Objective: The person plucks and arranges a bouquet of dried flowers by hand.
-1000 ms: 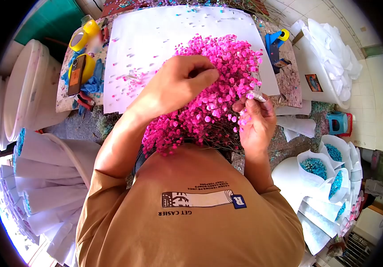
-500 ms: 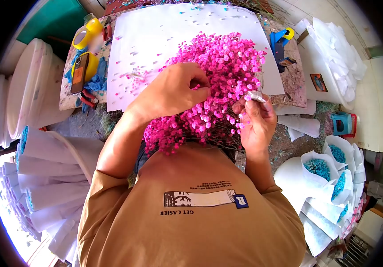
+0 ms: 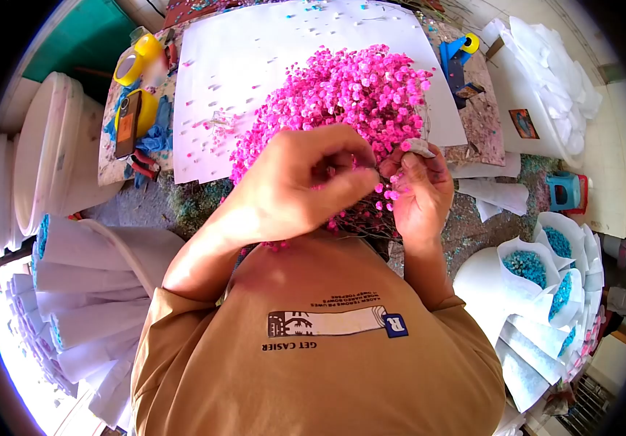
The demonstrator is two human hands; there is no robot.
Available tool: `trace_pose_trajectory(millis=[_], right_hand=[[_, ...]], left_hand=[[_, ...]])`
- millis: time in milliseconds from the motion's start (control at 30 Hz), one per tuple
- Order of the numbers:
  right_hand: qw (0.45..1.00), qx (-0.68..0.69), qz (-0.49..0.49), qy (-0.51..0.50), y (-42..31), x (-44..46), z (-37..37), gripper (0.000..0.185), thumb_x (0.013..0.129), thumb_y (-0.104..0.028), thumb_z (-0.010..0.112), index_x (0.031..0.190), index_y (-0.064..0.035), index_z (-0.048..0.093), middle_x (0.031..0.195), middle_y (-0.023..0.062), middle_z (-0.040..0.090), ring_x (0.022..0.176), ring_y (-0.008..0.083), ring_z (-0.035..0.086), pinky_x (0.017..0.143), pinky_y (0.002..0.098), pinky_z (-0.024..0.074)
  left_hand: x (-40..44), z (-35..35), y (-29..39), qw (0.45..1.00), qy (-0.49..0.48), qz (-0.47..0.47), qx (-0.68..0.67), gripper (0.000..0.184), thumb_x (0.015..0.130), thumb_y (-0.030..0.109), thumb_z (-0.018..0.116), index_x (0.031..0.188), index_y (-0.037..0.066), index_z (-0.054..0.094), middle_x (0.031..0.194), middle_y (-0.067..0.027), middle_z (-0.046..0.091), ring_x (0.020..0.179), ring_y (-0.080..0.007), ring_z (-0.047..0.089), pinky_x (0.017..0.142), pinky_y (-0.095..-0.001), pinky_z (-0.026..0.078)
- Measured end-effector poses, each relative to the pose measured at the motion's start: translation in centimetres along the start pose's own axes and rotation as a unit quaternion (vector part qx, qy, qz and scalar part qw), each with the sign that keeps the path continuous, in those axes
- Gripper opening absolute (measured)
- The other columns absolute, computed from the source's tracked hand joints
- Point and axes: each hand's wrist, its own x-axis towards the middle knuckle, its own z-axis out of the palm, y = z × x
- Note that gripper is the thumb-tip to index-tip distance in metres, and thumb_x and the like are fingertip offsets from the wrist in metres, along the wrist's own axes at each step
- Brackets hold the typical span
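A large bunch of small pink flowers (image 3: 349, 87) leans over the near edge of the white paper (image 3: 255, 51), its thin stems toward my body. My left hand (image 3: 302, 182) is over the lower part of the bunch, thumb and fingers curled toward each other; what lies between them is too hidden to tell. My right hand (image 3: 422, 189), with a white wrapping (image 3: 418, 147) on one finger, is closed around some pink sprigs at the right side of the bunch. The two hands are close together, fingertips nearly meeting.
Yellow tape rolls (image 3: 128, 69), a phone (image 3: 127, 123) and red-handled pliers (image 3: 143, 164) lie at the table's left. A blue tape dispenser (image 3: 455, 62) stands right. White-wrapped blue bouquets (image 3: 524, 267) and a white bin (image 3: 520, 94) are on the right; more wrapped bouquets (image 3: 95, 291) stand left.
My left hand has moved right and down, from above the flowers toward my right hand. My right hand stays in nearly the same place with the sprigs.
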Motion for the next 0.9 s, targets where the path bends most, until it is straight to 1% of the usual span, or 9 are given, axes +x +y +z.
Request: trace_pose_trajectory(millis=[67, 233, 300, 367, 500, 567, 633, 700, 900], right_hand=[[1.0, 0.004, -0.002, 0.001, 0.1, 0.0, 0.0, 0.022, 0.096, -0.002, 0.069, 0.117, 0.0025, 0.066, 0.104, 0.0123, 0.071, 0.084, 0.0223, 0.068, 0.073, 0.0359, 0.0543], [1.0, 0.004, -0.003, 0.024, 0.0, 0.1, 0.3, 0.021, 0.097, 0.0, 0.067, 0.117, 0.0024, 0.065, 0.106, 0.0125, 0.07, 0.086, 0.0201, 0.068, 0.07, 0.033, 0.0539], [1.0, -0.006, 0.009, 0.01, -0.4, -0.1, -0.4, 0.021, 0.097, 0.0, 0.067, 0.117, 0.0019, 0.065, 0.106, 0.0122, 0.07, 0.086, 0.02, 0.068, 0.07, 0.0335, 0.0534], [1.0, -0.016, 0.02, -0.004, -0.4, -0.2, -0.5, 0.021, 0.097, -0.001, 0.067, 0.117, 0.0014, 0.065, 0.106, 0.0119, 0.07, 0.087, 0.0198, 0.068, 0.071, 0.0341, 0.053], [0.999, 0.041, -0.001, -0.027, 0.3, -0.2, -0.7, 0.022, 0.096, 0.0, 0.067, 0.117, 0.0001, 0.065, 0.103, 0.0107, 0.071, 0.087, 0.0204, 0.067, 0.073, 0.0381, 0.0516], [0.999, 0.033, 0.002, -0.023, 0.4, -0.2, -0.7, 0.022, 0.095, 0.0, 0.068, 0.117, -0.0001, 0.065, 0.102, 0.0105, 0.071, 0.087, 0.0209, 0.067, 0.074, 0.0394, 0.0513], [0.998, 0.057, 0.006, -0.011, 0.3, -0.3, -0.4, 0.023, 0.095, 0.001, 0.067, 0.118, 0.0003, 0.064, 0.101, 0.0104, 0.071, 0.085, 0.0217, 0.066, 0.074, 0.0394, 0.0511], [0.999, 0.042, 0.003, -0.015, 0.2, -0.3, -0.5, 0.023, 0.096, 0.0, 0.067, 0.119, 0.0003, 0.064, 0.1, 0.0103, 0.07, 0.084, 0.0221, 0.066, 0.074, 0.0392, 0.0511], [0.999, 0.036, 0.001, -0.032, 0.6, 0.1, -1.1, 0.024, 0.096, 0.001, 0.065, 0.12, 0.0002, 0.063, 0.1, 0.0101, 0.07, 0.083, 0.0225, 0.065, 0.074, 0.039, 0.0507]], left_hand=[[0.5, 0.9, -1.0, 0.971, 0.038, 0.097, 0.217, 0.021, 0.083, 0.006, 0.076, 0.103, 0.001, 0.071, 0.081, -0.0067, 0.063, 0.07, -0.0151, 0.062, 0.063, -0.0289, 0.048], [0.6, 1.2, -2.3, 0.945, 0.066, 0.148, 0.285, 0.012, 0.084, 0.0, 0.072, 0.096, 0.0, 0.072, 0.084, -0.0081, 0.063, 0.07, -0.0158, 0.06, 0.063, -0.0282, 0.047], [0.6, 0.6, -2.0, 0.971, 0.101, 0.149, 0.156, 0.005, 0.088, 0.006, 0.071, 0.091, 0.002, 0.069, 0.082, -0.0113, 0.063, 0.068, -0.0244, 0.063, 0.063, -0.035, 0.05], [0.5, 0.3, -1.7, 0.986, 0.13, 0.04, -0.091, 0.013, 0.1, 0.013, 0.064, 0.095, 0.001, 0.065, 0.077, 0.0019, 0.055, 0.07, -0.0088, 0.051, 0.061, -0.0269, 0.044], [2.1, -3.4, -2.2, 0.968, -0.008, -0.085, -0.235, 0.027, 0.102, 0.026, 0.06, 0.095, 0.0, 0.067, 0.076, 0.0021, 0.058, 0.071, -0.0059, 0.052, 0.061, -0.0247, 0.042], [3.1, -2.7, -3.6, 0.997, -0.001, -0.062, -0.047, 0.018, 0.1, 0.017, 0.064, 0.102, 0.0, 0.069, 0.081, -0.0009, 0.063, 0.071, -0.0078, 0.056, 0.064, -0.0239, 0.045], [3.0, -3.0, -3.4, 0.994, -0.061, -0.07, -0.052, 0.018, 0.096, 0.014, 0.068, 0.104, -0.002, 0.071, 0.086, -0.0049, 0.066, 0.078, -0.0109, 0.061, 0.068, -0.0266, 0.048], [2.6, -2.7, -2.7, 0.988, -0.107, -0.029, 0.104, 0.019, 0.09, 0.008, 0.071, 0.105, -0.003, 0.071, 0.091, -0.0072, 0.068, 0.084, -0.0125, 0.063, 0.071, -0.0277, 0.049], [2.1, -1.5, -3.4, 0.971, -0.065, 0.094, 0.208, 0.016, 0.084, 0.005, 0.075, 0.098, -0.003, 0.074, 0.08, -0.0082, 0.057, 0.072, -0.0201, 0.056, 0.065, -0.035, 0.045]])
